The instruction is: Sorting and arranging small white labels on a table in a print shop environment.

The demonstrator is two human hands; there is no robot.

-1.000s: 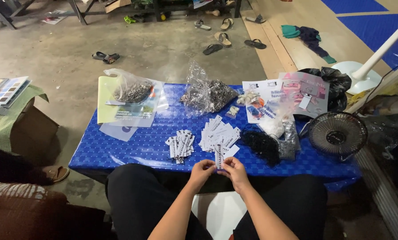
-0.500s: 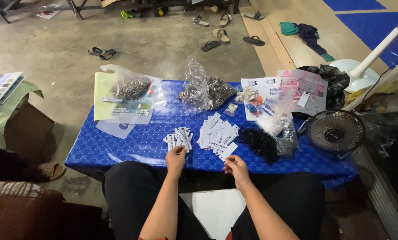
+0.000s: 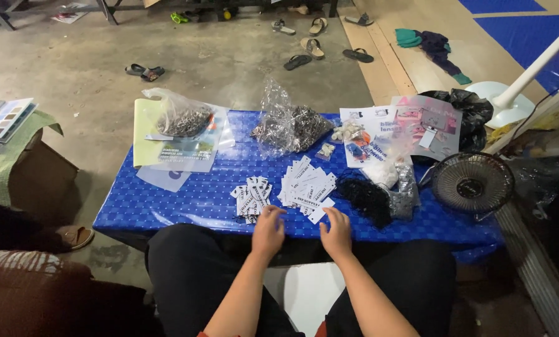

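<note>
Left hand point(image 3: 268, 229) open, fingertips by small tag stack point(image 3: 251, 198) | right hand point(image 3: 337, 232) open, empty, below fanned tag pile point(image 3: 305, 186) | both lower centre on blue table point(image 3: 167, 206) | we judge tags light, thin, bendable, slippery — pinch one by its edge

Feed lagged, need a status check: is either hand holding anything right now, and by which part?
Nothing is held. The left hand and right hand rest open at the table edge, just below the white paper tags.
</note>
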